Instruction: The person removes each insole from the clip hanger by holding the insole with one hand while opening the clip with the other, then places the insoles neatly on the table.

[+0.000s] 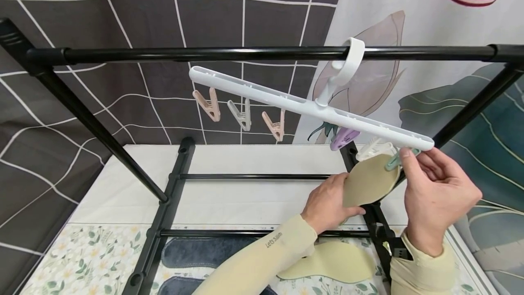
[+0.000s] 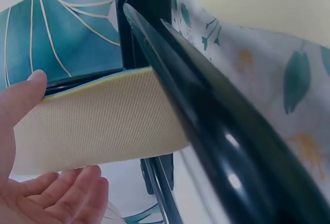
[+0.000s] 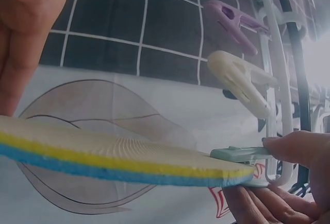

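A beige insole (image 1: 370, 179) with yellow and blue layers along its edge (image 3: 129, 170) hangs below the right end of a white clip hanger (image 1: 262, 97). My left hand (image 1: 329, 204) holds the insole along its length, thumb at one edge and fingers at the other in the left wrist view. At the insole's tip, my right hand (image 1: 440, 190) pinches a mint-green clip (image 3: 237, 154) between thumb and fingers. The clip's two arms lie above and below the tip. Beside it hang a white clip (image 3: 240, 82) and a purple clip (image 1: 344, 138).
The hanger hooks over a black rack rail (image 1: 213, 53). Pink clips (image 1: 208, 104) and a grey clip (image 1: 240, 115) dangle on its left half. Below, a pale yellow insole (image 1: 333, 263) and dark blue insoles (image 1: 200, 251) lie on floral cloth (image 1: 94, 258), near the lower bars (image 1: 262, 233).
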`<action>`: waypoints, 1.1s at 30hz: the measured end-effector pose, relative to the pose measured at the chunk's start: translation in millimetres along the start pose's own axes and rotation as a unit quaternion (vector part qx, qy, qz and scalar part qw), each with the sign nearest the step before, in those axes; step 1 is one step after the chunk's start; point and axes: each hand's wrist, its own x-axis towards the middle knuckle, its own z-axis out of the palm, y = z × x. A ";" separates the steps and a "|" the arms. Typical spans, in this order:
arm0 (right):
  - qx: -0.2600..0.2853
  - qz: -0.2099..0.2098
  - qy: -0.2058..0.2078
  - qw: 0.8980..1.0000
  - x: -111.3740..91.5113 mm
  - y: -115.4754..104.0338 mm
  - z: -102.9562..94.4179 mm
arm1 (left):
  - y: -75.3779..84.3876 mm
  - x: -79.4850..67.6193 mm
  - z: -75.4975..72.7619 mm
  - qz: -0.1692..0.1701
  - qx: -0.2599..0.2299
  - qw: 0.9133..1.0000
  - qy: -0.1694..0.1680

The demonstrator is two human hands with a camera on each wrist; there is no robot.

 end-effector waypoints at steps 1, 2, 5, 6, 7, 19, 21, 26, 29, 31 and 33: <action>0.001 0.000 -0.002 1.000 0.3 0.5 0.0 | -0.8 -0.4 -0.4 -0.001 -0.002 1.000 0.000; 0.002 0.000 -0.002 1.000 0.5 1.1 -0.1 | -1.7 -0.6 -0.7 -0.003 -0.004 1.000 0.000; 0.000 0.002 -0.001 1.000 1.2 3.8 -0.2 | -3.8 -1.8 -1.4 -0.004 -0.013 1.000 0.001; 0.001 0.003 0.000 1.000 1.4 4.6 -0.2 | -4.4 -2.2 -1.7 -0.004 -0.015 1.000 0.002; 0.002 0.005 0.001 1.000 1.6 5.3 -0.1 | -4.9 -2.5 -2.2 -0.004 -0.016 1.000 0.003; 0.008 0.013 -0.010 1.000 4.2 14.3 -1.3 | -11.1 -3.9 -4.0 0.004 -0.026 0.999 0.020; 0.008 0.015 -0.011 1.000 4.3 15.0 -1.8 | -11.1 -4.3 -4.5 0.005 -0.028 0.999 0.019; 0.011 0.016 -0.010 1.000 4.6 15.4 -2.6 | -10.7 -6.0 -5.4 0.007 -0.033 0.999 0.019; 0.011 0.016 -0.009 1.000 5.1 14.8 -2.5 | -10.4 -7.0 -6.0 0.010 -0.036 0.999 0.021; 0.009 0.014 -0.010 1.000 5.4 14.3 -2.1 | -10.3 -7.3 -6.4 0.012 -0.039 0.999 0.022; 0.010 0.012 -0.011 1.000 5.6 13.8 -1.4 | -10.7 -7.5 -7.0 0.011 -0.038 0.999 0.023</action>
